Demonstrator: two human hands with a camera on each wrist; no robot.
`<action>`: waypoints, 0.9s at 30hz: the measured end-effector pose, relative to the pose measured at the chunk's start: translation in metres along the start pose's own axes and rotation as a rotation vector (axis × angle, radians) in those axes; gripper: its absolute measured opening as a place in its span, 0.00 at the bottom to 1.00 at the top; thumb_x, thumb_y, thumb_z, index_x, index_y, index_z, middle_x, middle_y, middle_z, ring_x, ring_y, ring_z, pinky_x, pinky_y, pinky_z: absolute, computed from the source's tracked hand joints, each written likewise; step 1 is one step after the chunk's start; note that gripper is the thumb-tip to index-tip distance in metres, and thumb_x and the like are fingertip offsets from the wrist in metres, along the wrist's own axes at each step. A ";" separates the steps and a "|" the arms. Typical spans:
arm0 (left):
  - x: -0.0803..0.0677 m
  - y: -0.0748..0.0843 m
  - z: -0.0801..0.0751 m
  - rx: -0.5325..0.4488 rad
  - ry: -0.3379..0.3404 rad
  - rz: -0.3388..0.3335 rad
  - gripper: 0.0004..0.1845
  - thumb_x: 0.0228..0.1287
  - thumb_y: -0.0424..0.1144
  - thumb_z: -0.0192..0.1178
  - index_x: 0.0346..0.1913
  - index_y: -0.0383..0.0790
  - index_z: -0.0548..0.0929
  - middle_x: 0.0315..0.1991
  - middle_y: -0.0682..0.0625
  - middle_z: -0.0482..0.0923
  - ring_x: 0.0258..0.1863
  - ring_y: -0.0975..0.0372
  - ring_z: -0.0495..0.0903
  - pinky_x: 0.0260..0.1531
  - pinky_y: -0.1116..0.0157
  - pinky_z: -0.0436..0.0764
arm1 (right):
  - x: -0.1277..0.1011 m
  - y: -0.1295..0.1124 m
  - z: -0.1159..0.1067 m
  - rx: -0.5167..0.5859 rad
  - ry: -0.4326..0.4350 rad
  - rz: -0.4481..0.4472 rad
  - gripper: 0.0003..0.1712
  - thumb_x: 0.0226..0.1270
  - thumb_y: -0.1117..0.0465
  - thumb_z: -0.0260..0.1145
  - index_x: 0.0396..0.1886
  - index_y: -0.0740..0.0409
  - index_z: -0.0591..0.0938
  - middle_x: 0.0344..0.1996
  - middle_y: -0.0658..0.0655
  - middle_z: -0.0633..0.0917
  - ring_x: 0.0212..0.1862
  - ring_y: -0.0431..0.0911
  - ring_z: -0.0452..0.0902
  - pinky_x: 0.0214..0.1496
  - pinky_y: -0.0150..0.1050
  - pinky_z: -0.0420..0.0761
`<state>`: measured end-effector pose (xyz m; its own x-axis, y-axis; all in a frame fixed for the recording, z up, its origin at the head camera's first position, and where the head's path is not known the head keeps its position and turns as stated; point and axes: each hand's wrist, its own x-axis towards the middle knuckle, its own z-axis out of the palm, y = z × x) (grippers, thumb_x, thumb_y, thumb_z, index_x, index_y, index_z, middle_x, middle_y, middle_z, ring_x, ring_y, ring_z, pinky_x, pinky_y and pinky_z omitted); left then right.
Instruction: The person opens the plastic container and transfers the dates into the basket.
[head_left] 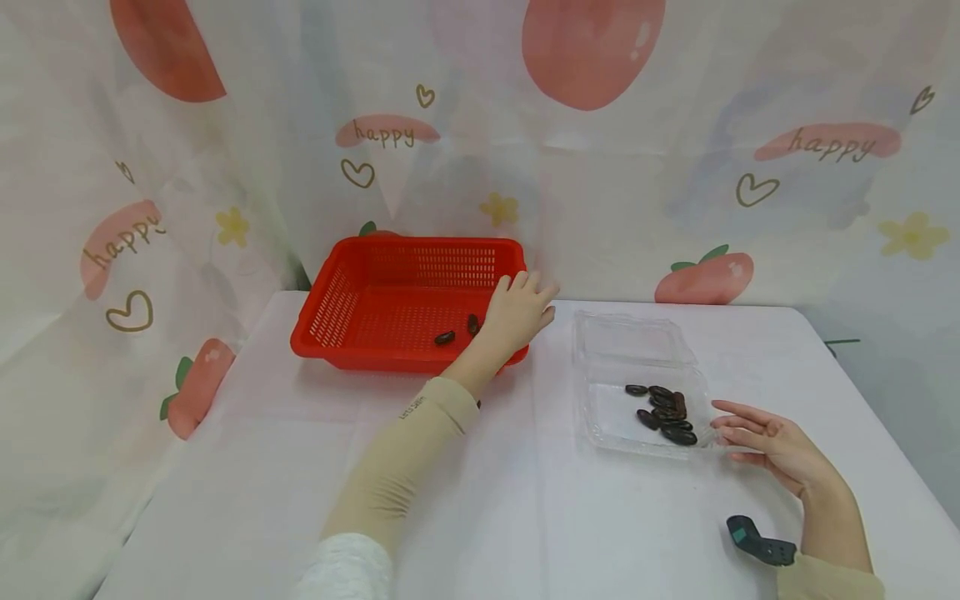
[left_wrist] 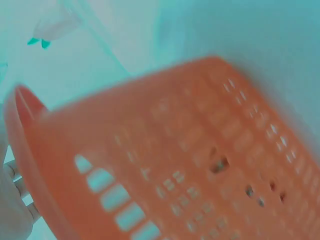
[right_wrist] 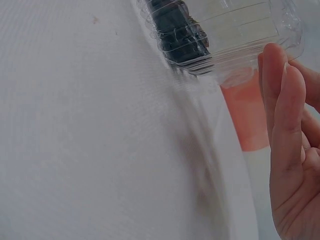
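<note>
In the head view my left hand (head_left: pixel 517 312) is at the right side of a red perforated plastic basket (head_left: pixel 408 365), its fingers extended past the rim. The left wrist view, blurred, catches that hand (left_wrist: pixel 17 210) at the left edge, just outside the basket wall (left_wrist: pixel 100 115). Two dark oval, date-like pieces (head_left: pixel 445 337) show on the basket floor. Beside the right edge of a clear plastic clamshell box (head_left: pixel 600 417) is my right hand (head_left: pixel 780 450), fingers loosely extended and fingertips right at the box wall. Several more dark date-like pieces (head_left: pixel 663 408) lie in the box's near half.
The clamshell's lid (head_left: pixel 633 340) is folded back toward the rear of the white-covered table (head_left: pixel 480 517). A printed cloth (head_left: pixel 615 192) hangs behind the table. A dark strap (head_left: pixel 759 542) sits by the right wrist.
</note>
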<state>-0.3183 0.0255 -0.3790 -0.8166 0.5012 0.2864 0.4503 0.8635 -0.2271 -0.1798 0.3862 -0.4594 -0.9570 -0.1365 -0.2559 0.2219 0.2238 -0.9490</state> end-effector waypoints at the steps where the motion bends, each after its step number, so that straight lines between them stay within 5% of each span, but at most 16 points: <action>1: 0.000 0.004 0.001 0.001 0.012 0.012 0.15 0.67 0.52 0.45 0.54 0.57 0.69 0.49 0.55 0.69 0.48 0.62 0.66 0.46 0.64 0.65 | 0.000 0.000 0.000 -0.001 0.001 -0.003 0.20 0.65 0.63 0.59 0.47 0.29 0.77 0.36 0.38 0.82 0.37 0.35 0.80 0.35 0.35 0.80; 7: -0.003 0.031 0.004 0.022 0.055 0.108 0.16 0.67 0.52 0.45 0.55 0.59 0.70 0.50 0.56 0.70 0.49 0.63 0.68 0.47 0.65 0.66 | 0.000 0.001 0.001 0.012 -0.003 -0.010 0.20 0.65 0.63 0.59 0.46 0.29 0.77 0.36 0.38 0.83 0.37 0.36 0.80 0.35 0.35 0.80; 20: -0.013 0.092 0.015 0.004 -0.001 0.310 0.16 0.69 0.53 0.41 0.57 0.60 0.66 0.51 0.58 0.67 0.51 0.64 0.66 0.50 0.66 0.65 | 0.000 0.001 0.000 0.031 -0.010 -0.014 0.20 0.64 0.64 0.60 0.46 0.30 0.78 0.36 0.38 0.83 0.37 0.36 0.81 0.35 0.35 0.80; 27: -0.021 0.119 0.029 -0.005 0.037 0.342 0.14 0.67 0.54 0.44 0.54 0.63 0.68 0.47 0.60 0.68 0.47 0.66 0.67 0.45 0.67 0.65 | 0.000 0.001 0.000 0.023 -0.007 -0.012 0.19 0.65 0.63 0.59 0.46 0.30 0.78 0.36 0.38 0.83 0.37 0.36 0.80 0.35 0.35 0.80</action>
<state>-0.2581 0.1159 -0.4389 -0.6043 0.7636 0.2276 0.6979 0.6451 -0.3110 -0.1795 0.3865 -0.4601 -0.9584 -0.1455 -0.2454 0.2144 0.2003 -0.9560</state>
